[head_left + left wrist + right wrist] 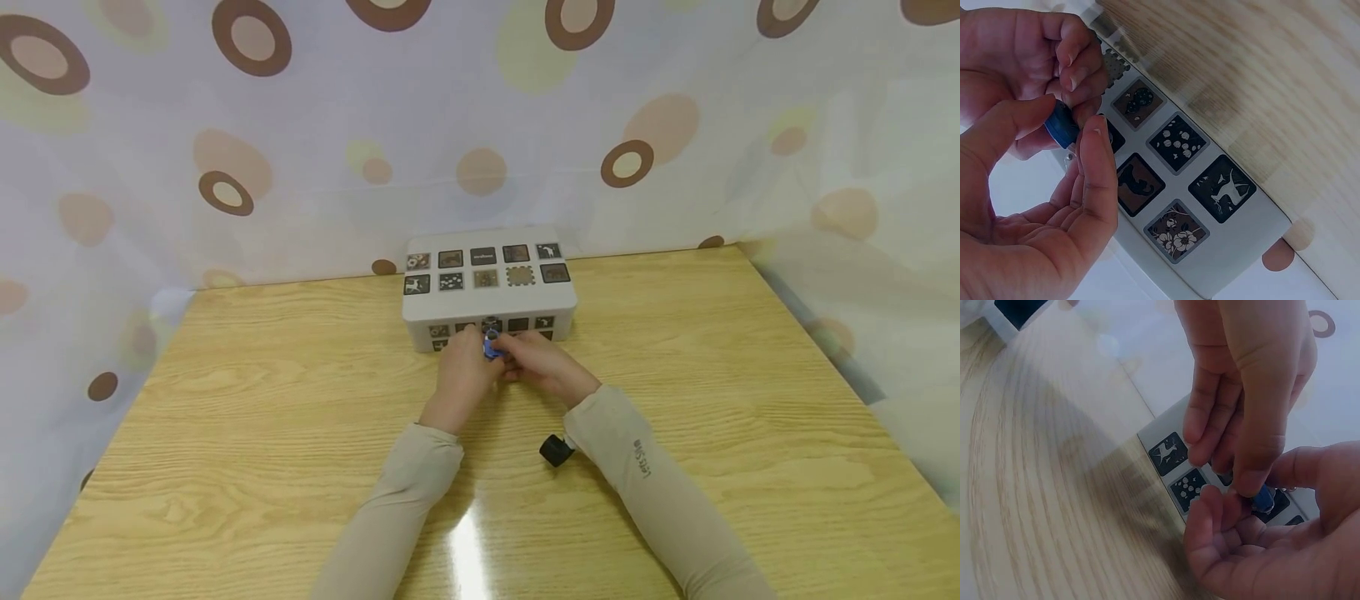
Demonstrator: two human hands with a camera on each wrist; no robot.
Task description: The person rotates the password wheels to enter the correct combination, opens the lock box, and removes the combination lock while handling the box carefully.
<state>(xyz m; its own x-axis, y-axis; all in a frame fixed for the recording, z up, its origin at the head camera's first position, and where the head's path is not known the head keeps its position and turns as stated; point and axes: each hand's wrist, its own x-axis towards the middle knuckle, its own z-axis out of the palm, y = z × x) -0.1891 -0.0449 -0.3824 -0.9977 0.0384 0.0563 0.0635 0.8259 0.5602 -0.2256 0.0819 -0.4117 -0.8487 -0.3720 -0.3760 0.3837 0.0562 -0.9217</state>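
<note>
A small blue padlock [492, 347] with a metal loop is at the front latch [491, 323] of a white tin box [487, 304] printed with dark picture squares. My left hand [463, 367] pinches the blue padlock [1062, 124] between thumb and index finger, as the left wrist view shows. From the other side my right hand [543, 362] holds it too, its thumb against the blue body [1264, 500] and its fingers curled beneath. Fingers cover much of the padlock, and whether a key is in it cannot be seen.
The closed box stands at the back of a wooden table [285, 417], near a patterned curtain [315, 167]. A black piece [556, 450] sits beside the right sleeve [645, 467].
</note>
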